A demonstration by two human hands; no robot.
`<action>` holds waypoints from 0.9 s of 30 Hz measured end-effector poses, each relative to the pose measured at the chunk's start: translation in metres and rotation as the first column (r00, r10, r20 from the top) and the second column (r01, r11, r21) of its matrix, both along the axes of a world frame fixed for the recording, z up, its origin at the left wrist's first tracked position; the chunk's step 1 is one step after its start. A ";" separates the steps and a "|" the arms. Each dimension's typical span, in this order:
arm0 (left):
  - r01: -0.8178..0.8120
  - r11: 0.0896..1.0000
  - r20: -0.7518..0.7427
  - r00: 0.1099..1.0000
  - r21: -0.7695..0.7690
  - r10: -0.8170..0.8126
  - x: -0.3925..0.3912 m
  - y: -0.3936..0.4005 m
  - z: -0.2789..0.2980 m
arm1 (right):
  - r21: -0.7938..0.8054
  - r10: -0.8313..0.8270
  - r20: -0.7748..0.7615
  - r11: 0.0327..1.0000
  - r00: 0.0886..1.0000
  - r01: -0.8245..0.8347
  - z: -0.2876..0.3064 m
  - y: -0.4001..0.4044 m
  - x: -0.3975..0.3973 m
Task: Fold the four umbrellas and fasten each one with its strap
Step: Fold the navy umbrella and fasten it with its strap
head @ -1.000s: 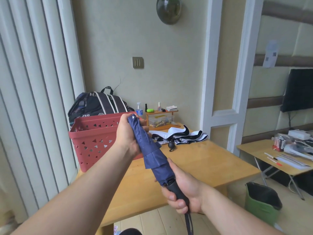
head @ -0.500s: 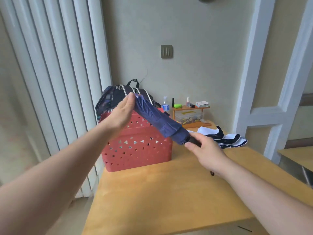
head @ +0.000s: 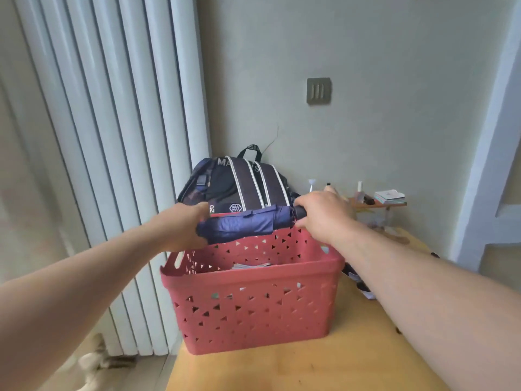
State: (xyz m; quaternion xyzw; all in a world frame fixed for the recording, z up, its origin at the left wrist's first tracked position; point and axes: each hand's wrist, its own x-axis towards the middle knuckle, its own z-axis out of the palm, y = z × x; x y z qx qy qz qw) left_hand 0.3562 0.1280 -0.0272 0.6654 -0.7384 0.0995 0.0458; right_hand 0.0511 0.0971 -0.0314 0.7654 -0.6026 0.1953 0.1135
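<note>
A: Hands first. The left hand (head: 184,225) cups the canopy end of the navy umbrella (head: 245,225), fingers curled round it. The right hand (head: 324,214) grips the dark handle end (head: 300,211), fingers wrapped over the top.

B: So it is held between both hands. Where is it?

A: In the air over the far rim of the red basket (head: 253,280), in front of the dark backpack (head: 239,187). I cannot tell whether it touches the rim.

B: How would you expect it to handle?

A: Light, I'd judge — a stiff core with soft, rather slippery fabric round it. The cloth gives under the fingers, so the firm places to take it are the handle and the tight-rolled tip end, as now. A flap lies along its top edge; it may be the strap, but whether it is fastened I cannot tell.

B: And its direction?

A: The long axis lies nearly level, running from nine o'clock to three o'clock — handle at three, tip at nine, the handle end slightly higher. The basket stands on the wooden table (head: 310,368).
</note>
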 end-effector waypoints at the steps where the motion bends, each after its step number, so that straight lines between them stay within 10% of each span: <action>1: -0.006 1.000 0.081 0.997 0.028 0.004 -0.001 -0.012 -0.006 | 0.011 -0.020 -0.102 1.000 0.995 0.021 -0.002 -0.013 0.010; 9: -0.043 0.967 0.417 0.906 0.250 -0.068 -0.003 -0.078 -0.044 | 0.242 0.140 -0.589 0.970 0.796 0.009 -0.029 -0.091 0.055; 23: -0.096 0.928 0.605 0.781 0.360 -0.154 -0.003 -0.095 -0.073 | 0.549 0.253 -0.260 0.833 0.932 -0.073 -0.056 -0.104 0.054; 27: -0.104 0.868 0.500 0.848 0.486 -0.179 -0.013 -0.082 -0.045 | 0.397 0.191 0.157 0.886 0.969 -0.239 -0.033 -0.095 0.041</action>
